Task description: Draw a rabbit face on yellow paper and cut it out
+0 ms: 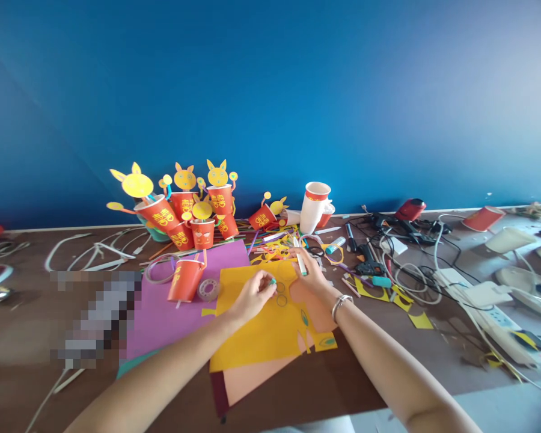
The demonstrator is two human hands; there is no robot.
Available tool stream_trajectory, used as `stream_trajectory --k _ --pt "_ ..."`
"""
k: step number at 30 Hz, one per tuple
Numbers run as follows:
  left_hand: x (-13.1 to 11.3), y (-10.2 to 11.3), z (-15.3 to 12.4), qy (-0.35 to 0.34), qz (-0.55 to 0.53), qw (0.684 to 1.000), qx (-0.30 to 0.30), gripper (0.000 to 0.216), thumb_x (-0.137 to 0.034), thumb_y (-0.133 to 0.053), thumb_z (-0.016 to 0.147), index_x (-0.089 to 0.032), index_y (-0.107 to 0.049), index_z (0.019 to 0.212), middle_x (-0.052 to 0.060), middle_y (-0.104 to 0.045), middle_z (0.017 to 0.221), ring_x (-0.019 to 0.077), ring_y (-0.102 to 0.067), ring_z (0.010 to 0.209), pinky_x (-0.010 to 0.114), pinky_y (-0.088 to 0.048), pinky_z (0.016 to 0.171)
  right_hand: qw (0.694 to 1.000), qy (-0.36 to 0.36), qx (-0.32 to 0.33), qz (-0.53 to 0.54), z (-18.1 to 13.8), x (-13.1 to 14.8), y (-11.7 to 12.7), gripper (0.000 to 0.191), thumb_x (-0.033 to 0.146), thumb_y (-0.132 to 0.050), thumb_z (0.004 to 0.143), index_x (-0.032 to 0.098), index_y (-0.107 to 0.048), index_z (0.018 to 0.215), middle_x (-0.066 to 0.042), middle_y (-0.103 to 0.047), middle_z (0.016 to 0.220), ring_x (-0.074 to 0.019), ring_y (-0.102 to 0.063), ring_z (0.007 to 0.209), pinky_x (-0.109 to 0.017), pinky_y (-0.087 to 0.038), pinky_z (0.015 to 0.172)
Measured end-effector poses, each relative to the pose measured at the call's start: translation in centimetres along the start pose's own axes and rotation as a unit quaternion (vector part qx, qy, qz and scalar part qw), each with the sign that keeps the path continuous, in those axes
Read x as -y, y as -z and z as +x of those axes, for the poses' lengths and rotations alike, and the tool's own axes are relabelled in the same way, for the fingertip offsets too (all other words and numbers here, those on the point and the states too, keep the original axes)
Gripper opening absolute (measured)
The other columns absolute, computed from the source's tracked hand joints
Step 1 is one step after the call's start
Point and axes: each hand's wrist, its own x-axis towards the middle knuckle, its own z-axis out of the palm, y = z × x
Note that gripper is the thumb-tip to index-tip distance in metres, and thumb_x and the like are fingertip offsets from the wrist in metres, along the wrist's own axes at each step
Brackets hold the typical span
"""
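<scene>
A yellow paper sheet (261,325) lies on the brown table, over purple paper (162,313) and a pink sheet (252,379). My left hand (252,294) rests on the yellow sheet, its fingers pinched round a small teal cap (273,281). My right hand (309,276) grips a white marker (300,258) with its tip pointing away from me; a silver bracelet sits on that wrist. Small drawn circles (281,294) show on the sheet between the two hands.
Red paper cups with yellow animal heads (184,204) crowd the back. One red cup (184,279) lies beside a tape roll (208,290). White cups (314,207) stand stacked. A glue gun (369,261), cables and a power strip (491,310) fill the right.
</scene>
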Motion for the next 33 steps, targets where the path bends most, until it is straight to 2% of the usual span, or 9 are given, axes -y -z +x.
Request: stream_trajectory --k 4,8,11,17,21,24,28,31,33 --pt "-0.1 -0.2 -0.6 -0.007 -0.005 1.000 -0.014 0.021 -0.038 -0.055 0.076 -0.021 -0.045 0.083 -0.001 -0.056 0.075 0.0153 -0.061 0.069 0.029 -0.049 0.067 0.999 -0.015 0.035 0.013 0.0 0.1 -0.1 0.038 0.011 -0.045 0.078 0.020 -0.056 0.113 -0.005 -0.064 0.098 -0.0188 -0.060 0.093 -0.031 -0.047 0.084" --pt "0.1 0.1 -1.0 -0.082 0.110 0.988 -0.068 0.016 -0.036 -0.051 0.081 -0.022 -0.046 0.086 0.000 -0.056 0.078 0.0155 -0.060 0.072 0.029 -0.048 0.070 0.998 -0.032 0.059 -0.007 -0.1 0.4 0.1 0.046 0.008 -0.046 0.075 0.021 -0.055 0.118 -0.005 -0.064 0.103 -0.0186 -0.060 0.096 -0.031 -0.047 0.085" --pt "0.3 0.4 -1.3 -0.106 0.177 0.975 -0.079 0.011 -0.034 -0.046 0.086 -0.023 -0.045 0.088 0.002 -0.058 0.082 0.0170 -0.061 0.078 0.030 -0.048 0.074 0.997 -0.032 0.061 -0.020 -0.1 0.5 0.2 0.047 0.008 -0.045 0.076 0.022 -0.055 0.120 -0.006 -0.065 0.104 -0.0188 -0.061 0.095 -0.031 -0.048 0.083" --pt "1.1 1.0 -1.2 -0.109 0.193 0.972 -0.074 0.009 -0.033 -0.045 0.087 -0.024 -0.043 0.089 0.004 -0.063 0.087 0.0188 -0.065 0.084 0.033 -0.050 0.077 0.999 -0.006 0.021 -0.032 0.1 0.3 0.2 0.037 0.011 -0.044 0.081 0.021 -0.056 0.115 -0.008 -0.064 0.107 -0.0205 -0.061 0.100 -0.036 -0.047 0.088" --pt "1.4 1.2 -1.0 -0.106 0.188 0.974 -0.060 0.009 -0.032 -0.045 0.087 -0.023 -0.042 0.090 0.007 -0.065 0.092 0.0198 -0.065 0.089 0.034 -0.051 0.079 0.999 -0.028 -0.016 -0.009 0.0 1.1 0.4 0.026 0.018 -0.047 0.084 0.021 -0.056 0.108 -0.008 -0.065 0.104 -0.0208 -0.062 0.097 -0.036 -0.048 0.087" --pt "1.4 1.2 -0.8 -0.106 0.172 0.978 -0.051 0.009 -0.032 -0.045 0.087 -0.023 -0.041 0.090 0.007 -0.065 0.090 0.0200 -0.065 0.087 0.035 -0.051 0.080 0.995 -0.067 -0.051 0.047 -0.2 2.4 0.6 0.017 0.031 -0.049 0.089 0.021 -0.059 0.099 -0.007 -0.066 0.096 -0.0198 -0.063 0.089 -0.033 -0.049 0.081" --pt "1.3 1.3 -0.4 -0.102 0.160 0.980 -0.053 0.009 -0.032 -0.043 0.087 -0.024 -0.040 0.088 0.005 -0.063 0.083 0.0188 -0.064 0.078 0.035 -0.051 0.078 0.967 -0.164 0.028 0.192 -0.7 3.6 0.6 0.037 0.046 -0.039 0.094 0.021 -0.059 0.113 -0.004 -0.068 0.080 -0.0178 -0.065 0.075 -0.031 -0.051 0.068" --pt "1.3 1.3 -0.3 -0.108 0.157 0.980 -0.062 0.008 -0.031 -0.042 0.088 -0.024 -0.041 0.089 0.005 -0.063 0.084 0.0184 -0.063 0.078 0.035 -0.051 0.078 0.941 -0.206 0.092 0.253 -0.7 3.5 0.2 0.046 0.052 -0.035 0.094 0.021 -0.061 0.117 -0.007 -0.070 0.089 -0.0202 -0.066 0.086 -0.033 -0.053 0.071" --pt "1.3 1.4 -0.2 -0.111 0.159 0.979 -0.067 0.007 -0.030 -0.043 0.087 -0.024 -0.041 0.088 0.005 -0.062 0.086 0.0187 -0.063 0.081 0.034 -0.050 0.078 0.935 -0.212 0.102 0.266 -0.5 3.0 -0.1 0.047 0.055 -0.036 0.093 0.023 -0.065 0.111 -0.008 -0.070 0.096 -0.0219 -0.065 0.094 -0.036 -0.054 0.078"
